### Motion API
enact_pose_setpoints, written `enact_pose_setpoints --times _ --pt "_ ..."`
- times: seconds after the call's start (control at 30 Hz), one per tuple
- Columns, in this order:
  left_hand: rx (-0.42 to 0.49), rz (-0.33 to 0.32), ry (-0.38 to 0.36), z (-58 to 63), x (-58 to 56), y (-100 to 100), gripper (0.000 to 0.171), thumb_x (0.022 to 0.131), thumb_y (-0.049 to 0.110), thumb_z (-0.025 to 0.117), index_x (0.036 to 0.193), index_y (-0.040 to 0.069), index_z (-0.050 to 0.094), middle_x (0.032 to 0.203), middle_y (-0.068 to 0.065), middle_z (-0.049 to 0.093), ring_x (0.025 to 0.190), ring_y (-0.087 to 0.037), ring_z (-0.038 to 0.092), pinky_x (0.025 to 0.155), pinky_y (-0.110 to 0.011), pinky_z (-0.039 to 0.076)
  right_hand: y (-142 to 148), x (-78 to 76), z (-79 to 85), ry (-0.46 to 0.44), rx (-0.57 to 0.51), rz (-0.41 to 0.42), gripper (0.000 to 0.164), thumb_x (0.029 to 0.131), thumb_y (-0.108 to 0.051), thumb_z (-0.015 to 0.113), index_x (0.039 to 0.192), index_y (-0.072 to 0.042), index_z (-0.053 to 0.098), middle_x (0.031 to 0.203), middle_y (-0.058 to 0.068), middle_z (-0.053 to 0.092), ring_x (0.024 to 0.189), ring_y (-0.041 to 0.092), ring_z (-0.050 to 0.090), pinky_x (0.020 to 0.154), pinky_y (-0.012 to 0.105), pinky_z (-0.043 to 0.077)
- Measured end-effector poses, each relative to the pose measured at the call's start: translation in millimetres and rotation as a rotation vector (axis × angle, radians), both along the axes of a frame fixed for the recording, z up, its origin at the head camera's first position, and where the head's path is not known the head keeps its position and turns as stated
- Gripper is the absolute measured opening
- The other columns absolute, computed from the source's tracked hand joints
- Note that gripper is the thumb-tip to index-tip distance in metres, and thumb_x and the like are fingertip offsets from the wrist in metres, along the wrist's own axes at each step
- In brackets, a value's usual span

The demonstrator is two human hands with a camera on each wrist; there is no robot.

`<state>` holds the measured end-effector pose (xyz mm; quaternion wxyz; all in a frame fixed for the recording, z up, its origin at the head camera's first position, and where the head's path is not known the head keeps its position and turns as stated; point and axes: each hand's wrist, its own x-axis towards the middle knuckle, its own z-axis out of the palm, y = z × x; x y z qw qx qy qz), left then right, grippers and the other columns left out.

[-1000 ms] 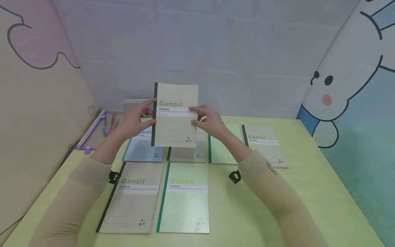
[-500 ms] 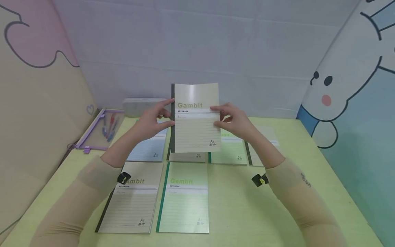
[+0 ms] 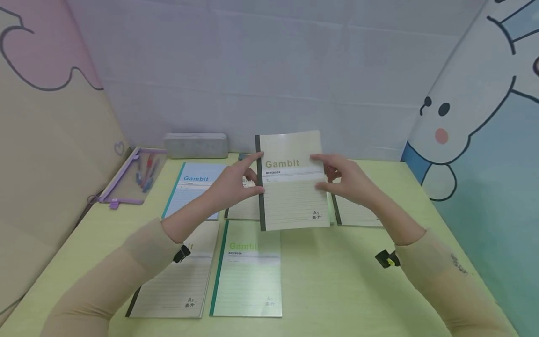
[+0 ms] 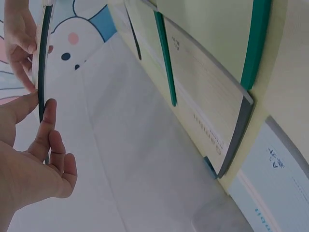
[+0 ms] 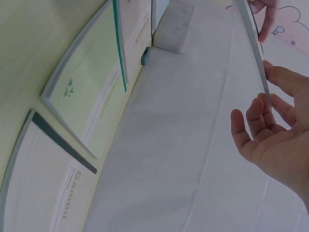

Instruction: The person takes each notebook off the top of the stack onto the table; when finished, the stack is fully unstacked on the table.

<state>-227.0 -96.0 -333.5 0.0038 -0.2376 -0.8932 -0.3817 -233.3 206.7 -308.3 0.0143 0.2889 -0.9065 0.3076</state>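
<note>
A cream Gambit notebook [image 3: 292,201] with a dark spine is held up above the table, cover facing me. My left hand [image 3: 233,185] pinches its spine edge between thumb and fingers. On the opposite edge, my right hand [image 3: 351,180] pinches it the same way. Both wrist views show the notebook edge-on. Below lie a blue notebook [image 3: 195,185], a cream one [image 3: 242,210] partly covered, and another cream one [image 3: 355,210] at the right. A green notebook [image 5: 87,87] is mostly hidden behind the held one in the head view. Nearer me are a cream notebook [image 3: 172,281] and a green one [image 3: 248,281].
A grey case [image 3: 195,146] stands against the back wall. At the far left lies a purple-edged mesh pouch [image 3: 115,187] with several pens in it. A small dark teal object [image 5: 146,56] sits at the table's back edge. Printed walls enclose both sides.
Both hands have carried the cream notebook to the right, and over the last half second also lower in the head view. The blue notebook and the grey case are now less covered.
</note>
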Motion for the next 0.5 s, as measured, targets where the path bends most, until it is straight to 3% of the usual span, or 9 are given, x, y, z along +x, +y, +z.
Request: enact_pose_setpoints --times 0.23,0.5 --pt "-0.037 -0.060 -0.022 -20.5 10.7 18.9 0.088 0.080 0.023 0.076 0.150 0.018 0.024 0.079 0.011 0.065 0.080 -0.011 0.060 0.095 -0.043 0.040 17.4 17.1 -15.6 -0.052 0.087 -0.019 0.079 0.080 -0.017 0.076 0.147 -0.015 0.034 0.085 0.002 0.055 0.073 0.015 0.053 0.067 0.028 0.046" --pt "-0.099 -0.112 -0.119 -58.9 19.6 40.0 0.092 0.077 0.027 0.079 0.150 0.020 0.024 0.074 0.015 0.062 0.082 -0.008 0.059 0.084 -0.033 0.047 37.3 35.7 -52.6 -0.130 0.128 -0.026 0.083 0.076 -0.025 0.079 0.146 -0.016 0.034 0.079 0.002 0.052 0.070 0.014 0.048 0.060 0.022 0.040"
